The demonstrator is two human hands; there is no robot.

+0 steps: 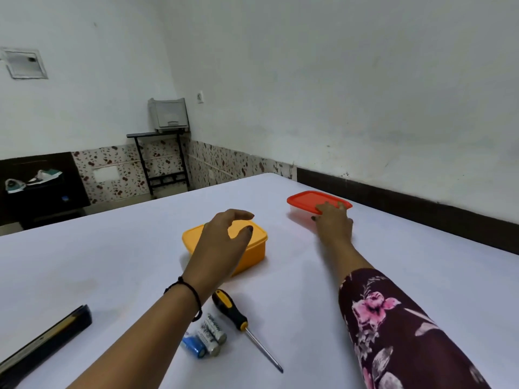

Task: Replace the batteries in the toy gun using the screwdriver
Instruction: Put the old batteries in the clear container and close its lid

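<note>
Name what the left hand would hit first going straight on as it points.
Probably the lid of the yellow box; the left hand hovers over it, fingers loosely curled, but the gap is hard to judge.
</note>
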